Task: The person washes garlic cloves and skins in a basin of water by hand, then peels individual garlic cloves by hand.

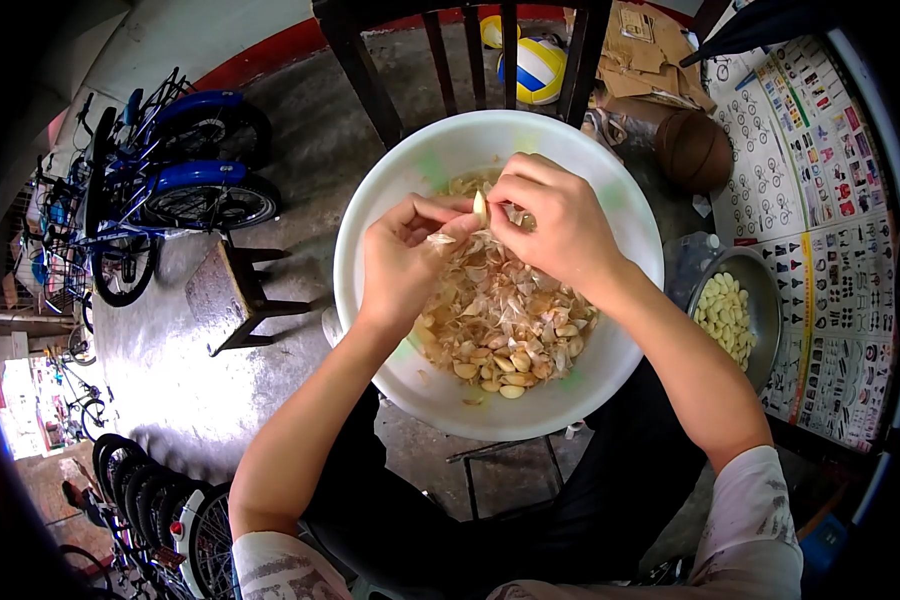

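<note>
A pale garlic clove (481, 209) stands upright between the fingertips of my left hand (407, 253) and my right hand (558, 220). Both hands are pinched together over a large white basin (370, 210). A bit of papery skin (440, 239) lies against my left fingers. Inside the basin is a heap of loose garlic skins (500, 290), with unpeeled cloves (512, 373) gathered at its near side. Right of the basin, a metal bowl (767, 320) holds many peeled cloves (725, 315).
A dark slatted chair (435, 60) stands behind the basin. Beyond are a volleyball (540, 70), a basketball (692, 150) and cardboard (645, 55). A small wooden stool (225, 295) and several bicycles (200, 190) are at the left. Printed sheets (820, 200) lie at the right.
</note>
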A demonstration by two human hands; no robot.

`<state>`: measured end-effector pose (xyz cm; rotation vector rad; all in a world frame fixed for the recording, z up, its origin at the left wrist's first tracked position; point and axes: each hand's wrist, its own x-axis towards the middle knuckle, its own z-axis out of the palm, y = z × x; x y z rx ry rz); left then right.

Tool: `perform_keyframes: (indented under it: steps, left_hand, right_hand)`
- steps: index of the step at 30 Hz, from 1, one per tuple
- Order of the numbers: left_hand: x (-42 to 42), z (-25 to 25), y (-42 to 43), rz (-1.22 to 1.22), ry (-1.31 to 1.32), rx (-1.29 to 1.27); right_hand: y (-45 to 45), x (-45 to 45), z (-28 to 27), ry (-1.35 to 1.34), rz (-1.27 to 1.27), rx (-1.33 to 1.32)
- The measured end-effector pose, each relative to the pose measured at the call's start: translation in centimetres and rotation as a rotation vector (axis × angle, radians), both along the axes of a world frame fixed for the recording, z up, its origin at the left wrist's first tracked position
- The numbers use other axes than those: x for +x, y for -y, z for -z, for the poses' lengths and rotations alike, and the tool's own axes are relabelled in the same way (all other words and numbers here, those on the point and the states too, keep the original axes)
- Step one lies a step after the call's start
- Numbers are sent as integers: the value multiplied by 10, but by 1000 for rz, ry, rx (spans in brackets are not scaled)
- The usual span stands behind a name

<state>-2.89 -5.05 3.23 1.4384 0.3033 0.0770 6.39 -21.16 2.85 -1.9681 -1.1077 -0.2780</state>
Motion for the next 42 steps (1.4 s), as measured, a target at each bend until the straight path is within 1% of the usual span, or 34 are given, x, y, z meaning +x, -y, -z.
perform_keyframes:
  steps: [1,3,4,6,10,12,15,19,24,31,40,42]
  left_hand:
    - [0,-1,1,-1,1,0]
    - [2,-2,3,-50,35,103]
    - [2,-3,4,-49,35,103]
    - [2,-4,5,19,50,101]
    - [0,-3,5,36,59,173]
    - [0,-4,5,-40,8,47]
    - [1,-4,1,-106,17,16]
    - [1,-3,-4,-113,2,-3]
    - [3,0,-7,-142,51,-18]
    - [3,1,-9,-179,44,1]
    - [5,2,-14,-218,-13,-24]
    - [6,1,-15,-247,-45,-82]
  right_hand:
    - [0,0,1,4,11,-1]
    - [-1,0,1,12,4,3]
    - [0,0,0,20,0,7]
    - [0,-2,-2,-4,-10,3]
    - [0,-3,-2,-86,-52,18]
    - [0,-3,-3,-98,-69,26]
    - [0,-2,-4,-119,-93,64]
    - [1,0,-2,-136,-119,132]
    - [4,3,-3,-157,-115,109]
    - [6,6,-5,-172,-131,138]
    - [10,10,-5,-214,-112,94]
    - [11,11,-4,-229,-112,84]
